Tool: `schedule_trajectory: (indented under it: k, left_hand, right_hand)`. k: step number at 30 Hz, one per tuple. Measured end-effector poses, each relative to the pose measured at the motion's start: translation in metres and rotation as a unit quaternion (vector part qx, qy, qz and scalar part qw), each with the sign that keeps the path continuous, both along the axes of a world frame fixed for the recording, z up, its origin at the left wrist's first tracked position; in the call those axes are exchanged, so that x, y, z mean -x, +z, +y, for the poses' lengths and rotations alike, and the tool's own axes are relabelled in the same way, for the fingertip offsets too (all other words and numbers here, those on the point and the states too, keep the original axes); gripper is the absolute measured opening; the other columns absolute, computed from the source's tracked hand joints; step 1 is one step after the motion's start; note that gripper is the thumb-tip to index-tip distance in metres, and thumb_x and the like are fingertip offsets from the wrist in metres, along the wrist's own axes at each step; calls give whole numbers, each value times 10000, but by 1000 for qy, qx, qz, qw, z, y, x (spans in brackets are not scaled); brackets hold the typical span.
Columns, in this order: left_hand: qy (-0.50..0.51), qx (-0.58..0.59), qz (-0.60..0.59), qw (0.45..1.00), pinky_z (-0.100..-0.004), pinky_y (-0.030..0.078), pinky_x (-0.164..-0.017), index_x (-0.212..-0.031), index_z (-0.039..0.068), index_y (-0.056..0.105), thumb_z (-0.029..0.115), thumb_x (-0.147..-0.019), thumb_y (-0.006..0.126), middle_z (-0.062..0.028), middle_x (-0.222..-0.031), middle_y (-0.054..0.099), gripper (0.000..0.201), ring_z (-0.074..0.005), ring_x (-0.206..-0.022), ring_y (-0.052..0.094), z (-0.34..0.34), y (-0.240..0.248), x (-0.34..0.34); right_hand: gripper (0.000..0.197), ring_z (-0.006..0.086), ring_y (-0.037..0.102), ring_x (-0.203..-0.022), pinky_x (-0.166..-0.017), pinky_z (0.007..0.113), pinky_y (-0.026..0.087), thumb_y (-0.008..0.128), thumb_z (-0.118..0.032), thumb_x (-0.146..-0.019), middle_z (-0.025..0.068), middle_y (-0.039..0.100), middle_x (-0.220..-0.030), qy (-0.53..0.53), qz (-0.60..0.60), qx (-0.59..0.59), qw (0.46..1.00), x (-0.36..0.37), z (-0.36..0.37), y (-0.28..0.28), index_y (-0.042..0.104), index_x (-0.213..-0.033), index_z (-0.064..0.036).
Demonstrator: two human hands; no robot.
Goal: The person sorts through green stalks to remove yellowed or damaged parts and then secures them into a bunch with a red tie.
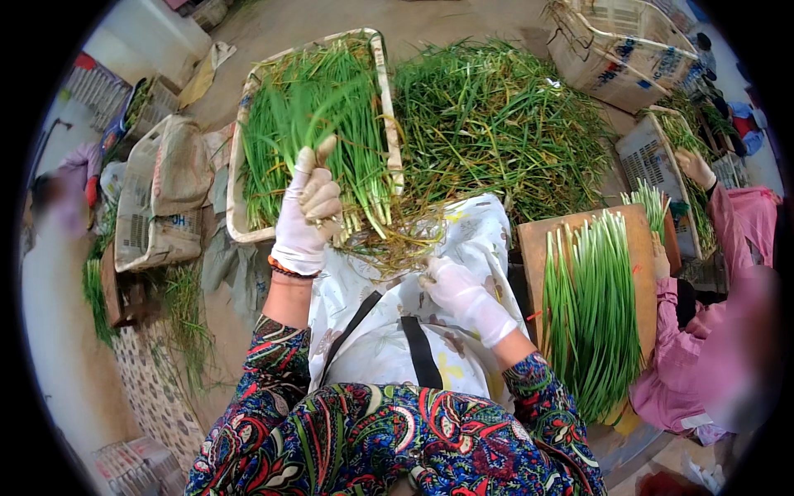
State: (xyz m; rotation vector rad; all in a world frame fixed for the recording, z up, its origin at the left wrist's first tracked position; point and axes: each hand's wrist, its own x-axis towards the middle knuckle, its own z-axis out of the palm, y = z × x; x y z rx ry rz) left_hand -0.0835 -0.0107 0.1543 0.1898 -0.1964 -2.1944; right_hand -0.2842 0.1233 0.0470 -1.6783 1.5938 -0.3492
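Pinching slim green leafy stalks [308, 124], white-gloved left grip [309, 205] sits over near end of rectangular white plastic crate [385, 91]. Uneven pressure could let outer stalks slip, scattering them. Left wrist straight, thumb uppermost; white-gloved right grip [465, 295] curled low above white patterned apron [376, 351], cannot tell if holding anything.

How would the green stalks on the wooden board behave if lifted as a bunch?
The stalks would probably droop at the leafy ends, which look thin and curve, while the straighter pale ends may hold firmer. They might slide apart, since no band crosses over them on the board. Hard squeezing could crease them, given how slender they look.
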Motion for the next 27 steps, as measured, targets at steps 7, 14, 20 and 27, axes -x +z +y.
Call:
schedule_trajectory:
  k: [7,14,20,27]
  left_hand:
    - [-21,-49,131,990,-187,280,-363,-1298,102,406,259,-948,396,66,-488,255,384,-24,-397,259,10,-34,-19]
    - [107,-90,66,988,-189,344,-453,-1306,114,400,238,-952,380,70,-498,304,376,-25,-432,325,5,-39,-59]
    - [12,-103,191,976,-210,318,-448,-1238,12,451,300,-968,325,56,-462,293,414,-50,-414,321,9,-68,-48]
    - [75,-79,-195,975,-162,301,-423,-1117,2,540,295,-917,478,64,-652,495,360,-16,-433,308,42,-85,-100]
  right_hand:
    - [853,381,403,-1192,-969,376,367,636,-312,-755,260,131,-1418,-116,-6,-59,991,-63,-55,-82,128,-1398,-76]
    - [373,373,599,-877,-742,474,473,443,-356,-885,209,570,-1085,-102,110,47,987,-23,-87,2,553,-1088,-64]
    - [541,315,614,-908,-776,411,474,351,-504,-883,163,646,-907,21,206,-136,969,-83,-102,-19,664,-901,-63]
    - [432,318,631,-762,-683,379,493,438,-409,-865,176,642,-795,51,95,-28,994,-70,-87,15,658,-788,-45]
